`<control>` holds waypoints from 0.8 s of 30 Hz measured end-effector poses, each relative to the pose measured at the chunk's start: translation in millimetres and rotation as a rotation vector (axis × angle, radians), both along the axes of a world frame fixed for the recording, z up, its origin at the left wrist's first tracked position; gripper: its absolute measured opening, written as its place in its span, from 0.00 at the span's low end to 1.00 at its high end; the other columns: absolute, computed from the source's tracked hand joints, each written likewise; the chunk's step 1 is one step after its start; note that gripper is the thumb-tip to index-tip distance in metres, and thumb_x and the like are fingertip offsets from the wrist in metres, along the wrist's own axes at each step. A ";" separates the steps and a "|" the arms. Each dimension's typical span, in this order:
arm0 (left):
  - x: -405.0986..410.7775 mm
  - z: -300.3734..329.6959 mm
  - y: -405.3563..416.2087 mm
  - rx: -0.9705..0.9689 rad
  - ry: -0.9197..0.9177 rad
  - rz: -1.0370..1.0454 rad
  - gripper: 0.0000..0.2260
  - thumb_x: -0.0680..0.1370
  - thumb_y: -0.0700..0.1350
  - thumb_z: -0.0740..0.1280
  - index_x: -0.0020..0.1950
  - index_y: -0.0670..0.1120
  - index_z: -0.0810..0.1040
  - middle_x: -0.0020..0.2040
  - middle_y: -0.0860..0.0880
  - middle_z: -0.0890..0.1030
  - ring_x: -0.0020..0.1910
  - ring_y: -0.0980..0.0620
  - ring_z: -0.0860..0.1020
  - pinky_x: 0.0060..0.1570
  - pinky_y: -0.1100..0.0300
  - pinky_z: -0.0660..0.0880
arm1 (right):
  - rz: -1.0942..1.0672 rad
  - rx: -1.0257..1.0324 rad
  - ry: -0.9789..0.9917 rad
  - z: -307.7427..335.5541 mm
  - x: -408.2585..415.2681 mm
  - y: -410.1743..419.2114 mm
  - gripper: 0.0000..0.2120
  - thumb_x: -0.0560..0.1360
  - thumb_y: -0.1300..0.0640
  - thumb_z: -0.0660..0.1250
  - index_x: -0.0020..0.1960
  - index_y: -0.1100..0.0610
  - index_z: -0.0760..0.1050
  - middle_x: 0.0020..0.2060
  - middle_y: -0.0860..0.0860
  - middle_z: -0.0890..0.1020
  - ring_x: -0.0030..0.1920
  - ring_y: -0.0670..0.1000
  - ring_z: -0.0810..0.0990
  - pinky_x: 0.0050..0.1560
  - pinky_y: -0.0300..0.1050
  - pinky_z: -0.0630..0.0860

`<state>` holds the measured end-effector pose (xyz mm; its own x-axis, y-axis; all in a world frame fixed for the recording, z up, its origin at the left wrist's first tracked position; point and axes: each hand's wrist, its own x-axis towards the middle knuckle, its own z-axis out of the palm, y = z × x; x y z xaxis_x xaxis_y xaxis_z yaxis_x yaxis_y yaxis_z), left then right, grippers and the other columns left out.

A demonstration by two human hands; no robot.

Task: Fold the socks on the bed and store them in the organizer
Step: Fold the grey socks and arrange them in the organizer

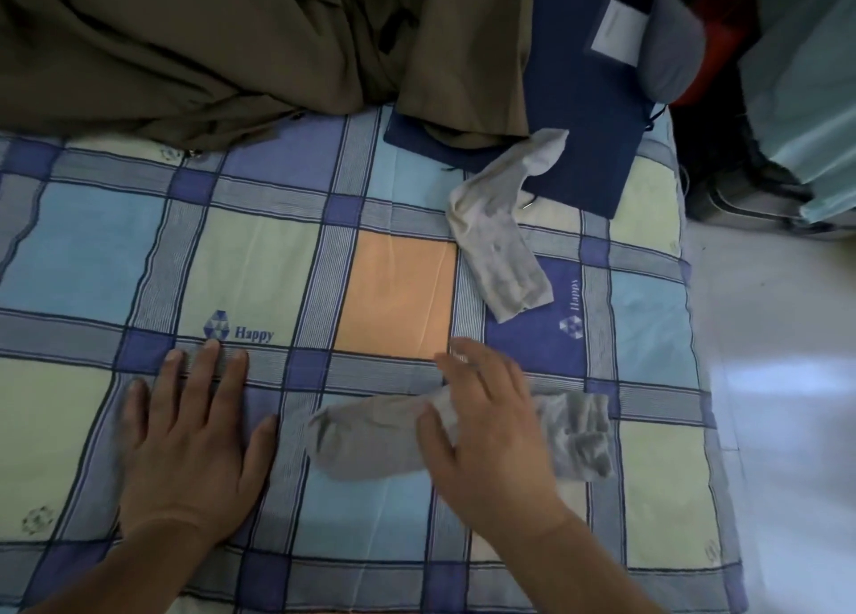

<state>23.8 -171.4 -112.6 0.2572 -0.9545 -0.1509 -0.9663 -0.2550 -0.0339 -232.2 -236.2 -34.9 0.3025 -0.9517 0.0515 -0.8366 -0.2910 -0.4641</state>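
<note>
Left hand (190, 433) laid flat, fingers (210, 368) straight and spread, on checked blue, cream and orange bed sheet (393, 298), nothing held. Right hand (486, 433) rested on crumpled grey sock (370, 446) lying crosswise, fingers relaxed; grip not discernible, blurred. Sock middle hidden under palm. Second grey-white sock (500, 243) farther off, toe end on flat navy fabric organizer (588, 117). Brown blanket (222, 43) bunched beyond, partly covering organizer.
</note>
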 end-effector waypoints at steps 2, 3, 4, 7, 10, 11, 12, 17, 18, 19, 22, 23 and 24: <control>0.6 -2.8 -0.5 -0.034 0.005 -0.001 0.33 0.75 0.63 0.50 0.76 0.47 0.60 0.77 0.44 0.60 0.77 0.39 0.55 0.73 0.40 0.49 | -0.095 0.024 0.178 -2.1 -26.4 -43.2 0.28 0.72 0.56 0.66 0.71 0.57 0.64 0.70 0.56 0.68 0.70 0.59 0.65 0.71 0.55 0.66; 1.4 -4.7 -0.3 -0.053 0.002 -0.006 0.33 0.75 0.63 0.50 0.76 0.47 0.61 0.77 0.44 0.60 0.76 0.39 0.56 0.73 0.40 0.49 | -0.075 0.090 0.299 -5.6 -37.1 -62.2 0.35 0.71 0.59 0.66 0.74 0.55 0.56 0.75 0.55 0.60 0.75 0.59 0.57 0.74 0.55 0.61; 2.4 -6.7 0.2 -0.073 -0.002 -0.017 0.33 0.75 0.63 0.50 0.76 0.46 0.61 0.77 0.44 0.60 0.76 0.39 0.56 0.73 0.40 0.49 | -0.024 0.148 0.399 -10.7 -46.9 -78.2 0.42 0.69 0.61 0.66 0.76 0.52 0.48 0.78 0.53 0.51 0.77 0.58 0.48 0.77 0.55 0.54; 4.4 -12.7 1.2 -0.134 -0.012 -0.045 0.33 0.75 0.63 0.52 0.75 0.46 0.62 0.78 0.43 0.60 0.77 0.40 0.56 0.74 0.39 0.49 | 0.169 0.153 0.550 -25.8 -65.3 -113.8 0.49 0.66 0.65 0.66 0.76 0.49 0.40 0.79 0.50 0.44 0.78 0.55 0.41 0.75 0.51 0.46; 4.2 -14.9 0.5 -0.165 -0.025 -0.044 0.33 0.74 0.62 0.54 0.75 0.47 0.63 0.77 0.44 0.60 0.78 0.44 0.52 0.74 0.40 0.49 | 0.266 0.079 0.604 -31.8 -64.9 -142.1 0.45 0.66 0.65 0.68 0.78 0.54 0.50 0.78 0.54 0.52 0.78 0.56 0.48 0.75 0.51 0.52; 4.1 -15.5 0.0 -0.158 -0.030 -0.046 0.34 0.74 0.62 0.54 0.75 0.47 0.63 0.78 0.44 0.59 0.78 0.45 0.52 0.74 0.40 0.48 | 0.277 0.057 0.617 -33.6 -63.3 -148.9 0.44 0.67 0.64 0.69 0.78 0.55 0.52 0.78 0.55 0.54 0.78 0.57 0.50 0.75 0.51 0.51; 5.0 -16.6 0.6 -0.146 -0.033 -0.045 0.34 0.73 0.63 0.53 0.76 0.47 0.62 0.78 0.45 0.59 0.78 0.45 0.51 0.74 0.41 0.48 | 0.289 0.033 0.628 -35.5 -62.0 -153.7 0.42 0.68 0.62 0.68 0.78 0.56 0.54 0.78 0.56 0.55 0.78 0.57 0.50 0.76 0.52 0.50; 5.6 -18.7 0.2 -0.123 -0.029 -0.030 0.35 0.73 0.64 0.51 0.76 0.48 0.61 0.78 0.46 0.58 0.78 0.41 0.54 0.74 0.41 0.48 | 0.241 -0.011 0.446 -42.9 -53.0 -155.9 0.31 0.74 0.53 0.63 0.75 0.60 0.63 0.75 0.58 0.63 0.76 0.58 0.60 0.76 0.53 0.56; 5.4 -18.2 0.1 -0.129 -0.019 -0.029 0.34 0.74 0.64 0.51 0.76 0.48 0.61 0.78 0.46 0.58 0.77 0.41 0.55 0.75 0.41 0.48 | 0.218 -0.019 0.414 -42.0 -50.1 -155.4 0.30 0.74 0.52 0.63 0.74 0.61 0.65 0.74 0.58 0.66 0.75 0.58 0.63 0.75 0.53 0.59; 5.4 -17.6 -0.3 -0.134 -0.011 -0.029 0.34 0.74 0.64 0.50 0.76 0.47 0.61 0.78 0.46 0.58 0.77 0.41 0.55 0.75 0.41 0.47 | 0.198 -0.019 0.391 -40.3 -47.0 -156.0 0.28 0.74 0.52 0.63 0.72 0.61 0.67 0.72 0.58 0.69 0.73 0.58 0.66 0.73 0.53 0.63; 5.2 -16.5 -1.4 -0.121 -0.005 -0.024 0.34 0.75 0.64 0.49 0.76 0.47 0.60 0.78 0.45 0.58 0.77 0.40 0.55 0.74 0.42 0.47 | 0.084 0.031 0.313 -26.9 -38.9 -163.2 0.21 0.75 0.54 0.63 0.66 0.56 0.72 0.62 0.56 0.78 0.61 0.60 0.77 0.56 0.52 0.75; 5.0 -16.2 -1.3 -0.117 -0.004 -0.025 0.34 0.75 0.64 0.49 0.76 0.48 0.60 0.78 0.45 0.58 0.77 0.40 0.55 0.74 0.42 0.47 | 0.047 0.048 0.271 -20.5 -37.3 -165.5 0.18 0.76 0.54 0.62 0.64 0.55 0.74 0.57 0.57 0.81 0.55 0.61 0.78 0.51 0.51 0.76; 5.3 -15.9 -1.4 -0.112 -0.003 -0.027 0.34 0.75 0.64 0.49 0.77 0.48 0.60 0.78 0.45 0.59 0.77 0.40 0.55 0.74 0.42 0.47 | 0.016 0.058 0.209 -13.4 -36.4 -167.1 0.15 0.76 0.55 0.61 0.61 0.55 0.76 0.52 0.57 0.82 0.51 0.62 0.79 0.47 0.51 0.77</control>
